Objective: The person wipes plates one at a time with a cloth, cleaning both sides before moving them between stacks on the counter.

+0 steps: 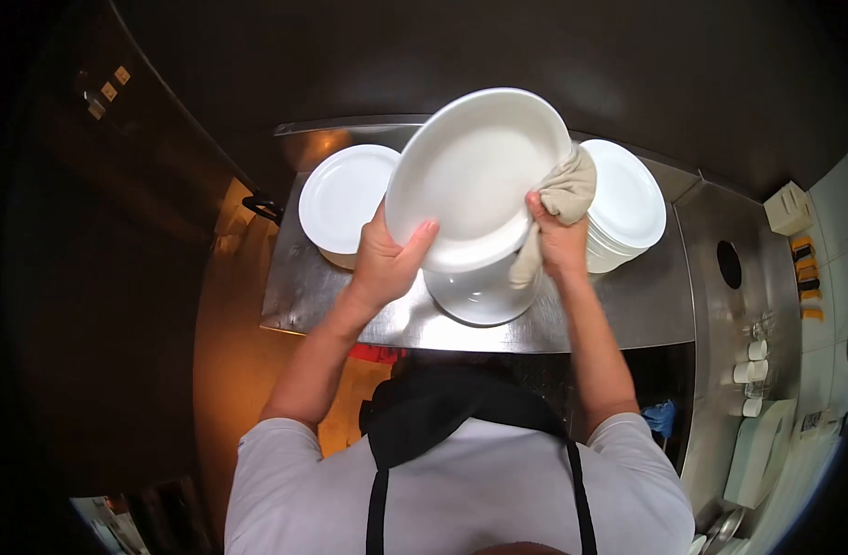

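Note:
A large white deep plate (479, 166) is held up and tilted over the metal counter. My left hand (391, 257) is closed on its lower left rim, with the thumb on the inner face. My right hand (561, 242) grips a beige cloth (568, 190), which is bunched over the plate's right rim and hangs down below it. Under the raised plate, another white dish (482, 301) rests on the counter, partly hidden. To the left are white plates (350, 196), and to the right stands a stack of white plates (625, 196).
The stainless steel counter (618, 319) has a raised back edge against a dark wall. At its right, a second steel surface (720, 319) has a round dark hole (729, 265), and several small white cups (750, 372) stand farther along it. A blue cloth-like item (660, 418) hangs below.

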Motion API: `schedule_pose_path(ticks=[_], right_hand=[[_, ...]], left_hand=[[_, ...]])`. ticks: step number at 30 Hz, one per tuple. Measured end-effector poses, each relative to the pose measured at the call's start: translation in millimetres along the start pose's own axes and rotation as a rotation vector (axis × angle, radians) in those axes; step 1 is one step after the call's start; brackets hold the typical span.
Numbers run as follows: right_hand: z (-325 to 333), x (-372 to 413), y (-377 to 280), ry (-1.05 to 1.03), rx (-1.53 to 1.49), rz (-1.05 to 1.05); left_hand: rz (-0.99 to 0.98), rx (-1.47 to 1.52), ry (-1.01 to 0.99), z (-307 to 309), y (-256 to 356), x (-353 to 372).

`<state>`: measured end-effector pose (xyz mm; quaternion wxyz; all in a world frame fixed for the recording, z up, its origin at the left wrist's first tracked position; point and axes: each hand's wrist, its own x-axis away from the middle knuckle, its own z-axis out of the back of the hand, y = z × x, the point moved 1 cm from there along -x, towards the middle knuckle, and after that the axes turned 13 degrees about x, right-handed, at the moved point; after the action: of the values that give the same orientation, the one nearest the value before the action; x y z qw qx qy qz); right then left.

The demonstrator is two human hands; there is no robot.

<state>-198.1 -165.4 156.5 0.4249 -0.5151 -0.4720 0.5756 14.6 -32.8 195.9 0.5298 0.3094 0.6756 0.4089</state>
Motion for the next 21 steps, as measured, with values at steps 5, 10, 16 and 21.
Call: schedule_pose_path(ticks=[5,10,16,21], right_hand=[[19,-29,-72,-0.336,0.461,0.433],[-11,-30,-131,-0.702,0.761,0.862],[-23,-13,-141,-0.477,0.501,0.686],[37,-21,-71,-0.190,0.454,0.283]], left_hand=[[0.219,-0.219,-0.286,18,41,0],[0.357,-0.394,-0.437,9,51,-6],[0.546,-0.174,-0.090,30,-5,27],[0.443,0.331,0.605,116,-32,61]])
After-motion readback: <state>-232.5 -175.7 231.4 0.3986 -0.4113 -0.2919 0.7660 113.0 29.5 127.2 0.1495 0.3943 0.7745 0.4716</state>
